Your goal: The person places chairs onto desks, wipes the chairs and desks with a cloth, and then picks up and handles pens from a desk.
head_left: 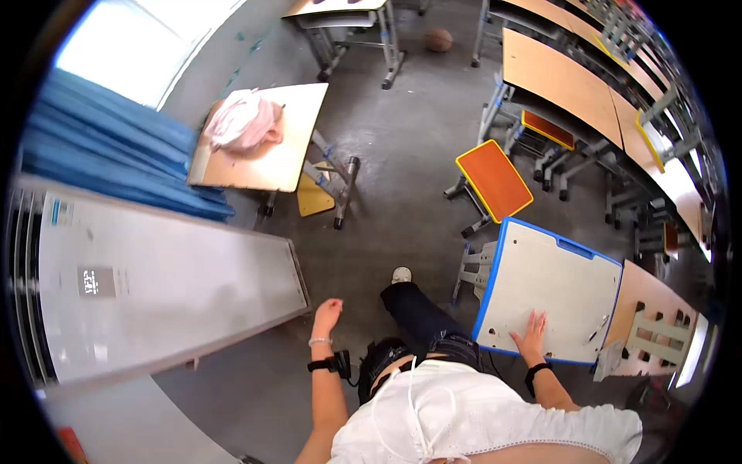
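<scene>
Head view: our right hand (530,339) is open, palm down, fingers spread, on the pale top of the blue-edged surface (553,282). It grips nothing; contact looks flat. Our left hand (328,313) hangs free in the air, fingers curled in; no object shows in it, and we can't tell how fully it closes.

Doing this well, in our judgement: palm low, fingers wide, pressure even, so the top doesn't tip or slide. Weight is best set away from the near rim, and fingertips clear of the small dark mark or item (597,329) to the right, too small to identify. The left arm is best held clear of the big pale panel (178,286) beside it.

Position: the blue-edged surface lies directly under the right hand, which sits toward its near edge, left of centre. Most of the top extends ahead of the fingers. The left hand is well apart from it, across our legs. The orange stool (495,182) is just beyond its far left corner, ahead of both hands.
</scene>
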`<state>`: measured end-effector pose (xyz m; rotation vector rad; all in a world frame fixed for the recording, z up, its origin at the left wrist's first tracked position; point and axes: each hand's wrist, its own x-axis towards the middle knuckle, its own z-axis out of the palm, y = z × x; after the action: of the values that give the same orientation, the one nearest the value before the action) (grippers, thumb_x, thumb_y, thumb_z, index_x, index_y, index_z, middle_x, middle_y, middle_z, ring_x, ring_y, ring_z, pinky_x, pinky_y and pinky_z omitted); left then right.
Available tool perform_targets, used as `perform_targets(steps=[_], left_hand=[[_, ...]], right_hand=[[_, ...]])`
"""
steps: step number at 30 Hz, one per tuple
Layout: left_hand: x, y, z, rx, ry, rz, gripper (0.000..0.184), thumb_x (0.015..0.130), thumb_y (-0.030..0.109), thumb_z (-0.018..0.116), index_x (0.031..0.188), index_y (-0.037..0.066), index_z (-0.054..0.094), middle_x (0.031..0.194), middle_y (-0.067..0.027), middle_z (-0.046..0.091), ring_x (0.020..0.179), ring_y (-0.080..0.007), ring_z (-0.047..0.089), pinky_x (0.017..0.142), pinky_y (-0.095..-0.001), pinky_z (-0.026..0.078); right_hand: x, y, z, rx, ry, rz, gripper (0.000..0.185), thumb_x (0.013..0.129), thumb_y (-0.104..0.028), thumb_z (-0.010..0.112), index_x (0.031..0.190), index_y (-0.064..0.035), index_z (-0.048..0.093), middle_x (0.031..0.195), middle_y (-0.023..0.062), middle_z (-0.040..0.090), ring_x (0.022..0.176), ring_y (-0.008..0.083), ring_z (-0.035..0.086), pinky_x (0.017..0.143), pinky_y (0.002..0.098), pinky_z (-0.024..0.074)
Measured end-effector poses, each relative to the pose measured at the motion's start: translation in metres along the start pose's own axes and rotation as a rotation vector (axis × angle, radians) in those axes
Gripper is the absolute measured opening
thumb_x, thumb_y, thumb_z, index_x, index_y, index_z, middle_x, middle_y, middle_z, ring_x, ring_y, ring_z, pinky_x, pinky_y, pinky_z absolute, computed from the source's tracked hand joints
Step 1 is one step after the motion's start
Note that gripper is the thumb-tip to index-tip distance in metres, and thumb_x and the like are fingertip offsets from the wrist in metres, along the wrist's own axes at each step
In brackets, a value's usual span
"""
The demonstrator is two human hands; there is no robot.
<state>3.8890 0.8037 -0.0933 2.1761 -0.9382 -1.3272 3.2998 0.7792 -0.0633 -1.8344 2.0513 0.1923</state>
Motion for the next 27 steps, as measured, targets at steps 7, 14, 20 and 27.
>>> perform_targets(steps=[7,14,20,27], left_hand=[[0.133,0.147,-0.027,-0.012,-0.06,0.204,0.02,0.083,0.015,0.049,0.093,0.0,0.059,0.077,-0.0062,0.061,0.071,-0.0118,0.057,0.064,-0.0233,0.045],[0.267,0.27,0.024,0.261,-0.603,0.178,0.024,0.087,0.017,0.047,0.102,0.0,0.056,0.085,-0.0079,0.06,0.075,-0.0144,0.058,0.069,-0.0255,0.047],[0.367,0.393,0.111,0.436,-0.592,0.381,0.024,0.084,0.018,0.049,0.101,0.002,0.056,0.079,-0.0087,0.062,0.068,-0.0146,0.058,0.065,-0.0265,0.045],[0.521,0.435,0.276,0.865,-0.76,0.548,0.043,0.078,0.032,0.056,0.11,0.003,0.05,0.085,-0.0151,0.062,0.084,-0.0282,0.059,0.074,-0.0366,0.045]], right_hand=[[0.021,-0.037,0.002,0.071,-0.005,0.312,0.103,0.063,-0.043,0.071,0.135,-0.0007,0.01,0.136,0.031,0.001,0.126,0.0439,0.01,0.103,0.0456,0.0184],[0.071,-0.083,0.024,0.215,0.121,0.739,0.098,0.067,-0.046,0.067,0.129,0.011,0.017,0.13,0.0373,0.017,0.124,0.0457,0.016,0.102,0.0464,0.017],[0.191,-0.174,-0.042,0.407,0.324,0.622,0.07,0.073,-0.031,0.062,0.123,0.0089,0.032,0.127,0.0317,0.029,0.12,0.0415,0.027,0.1,0.043,0.0241],[0.391,-0.271,-0.07,0.812,0.301,0.386,0.059,0.072,-0.024,0.063,0.119,0.0026,0.04,0.122,0.024,0.04,0.114,0.0375,0.038,0.095,0.0394,0.0335]])
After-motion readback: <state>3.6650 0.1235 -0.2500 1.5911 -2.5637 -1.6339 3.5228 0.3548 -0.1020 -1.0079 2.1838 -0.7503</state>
